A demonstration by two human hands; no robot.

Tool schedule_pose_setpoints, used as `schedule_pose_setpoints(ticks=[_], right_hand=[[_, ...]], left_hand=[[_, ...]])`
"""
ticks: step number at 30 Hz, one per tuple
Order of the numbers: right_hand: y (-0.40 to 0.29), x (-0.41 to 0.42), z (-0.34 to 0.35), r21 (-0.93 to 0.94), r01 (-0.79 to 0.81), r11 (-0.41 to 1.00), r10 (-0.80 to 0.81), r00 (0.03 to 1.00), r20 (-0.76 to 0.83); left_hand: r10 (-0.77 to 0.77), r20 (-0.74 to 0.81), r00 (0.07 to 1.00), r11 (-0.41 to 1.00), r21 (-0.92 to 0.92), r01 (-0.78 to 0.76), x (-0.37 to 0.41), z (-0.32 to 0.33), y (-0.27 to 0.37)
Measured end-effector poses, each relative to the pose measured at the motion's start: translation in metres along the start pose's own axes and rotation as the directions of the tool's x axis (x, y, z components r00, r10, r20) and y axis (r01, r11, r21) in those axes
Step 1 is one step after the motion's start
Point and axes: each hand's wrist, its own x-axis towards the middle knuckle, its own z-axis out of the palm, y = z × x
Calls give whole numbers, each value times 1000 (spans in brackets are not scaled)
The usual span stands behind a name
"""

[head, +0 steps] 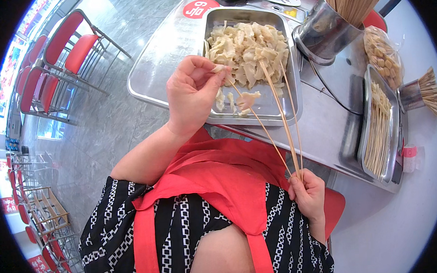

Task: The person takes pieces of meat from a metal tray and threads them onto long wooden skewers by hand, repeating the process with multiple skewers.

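A steel tray (267, 106) in front of me holds a heap of pale, thin, wrinkled food pieces (249, 51). My left hand (192, 95), over the tray's left side, pinches a small pale piece (219, 68) at the upper end of a bamboo skewer (264, 128). Lower on that skewer sits another folded piece (247, 99). My right hand (307, 194) grips the lower ends of this skewer and several other thin skewers (285, 127), which fan out toward the tray. The tips of those others lie against the food heap.
A steel cylinder (320, 34) packed with bamboo skewers (352, 1) stands behind the tray's right side. Farther right are a clear bag of tan pieces (383, 59), a tray of loaded skewers (377, 143) and a small skewer cup (411, 95). Red chairs (82, 52) stand at left.
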Motion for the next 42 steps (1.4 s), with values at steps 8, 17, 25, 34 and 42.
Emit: schedule_pose_setpoints(ticks=[8, 17, 25, 34, 42], right_hand=[[2, 0, 1, 38, -3, 999, 4, 1000, -12], [-2, 2, 5, 53, -24, 998, 25, 1000, -20], [-1, 3, 1, 42, -15, 999, 15, 1000, 18], [2, 2, -4, 111, -48, 993, 44, 998, 37], [4, 2, -4, 143, -56, 988, 49, 997, 53]], left_hand=[[3, -14, 1000, 1000, 1, -3, -2, 0, 3], [32, 0, 999, 999, 1, -32, -12, 8, -1], [-74, 15, 997, 990, -120, 75, -7, 10, 5], [-293, 69, 954, 926, -228, 301, -2, 0, 4], [-482, 127, 867, 771, -407, 489, 2, -3, 13]])
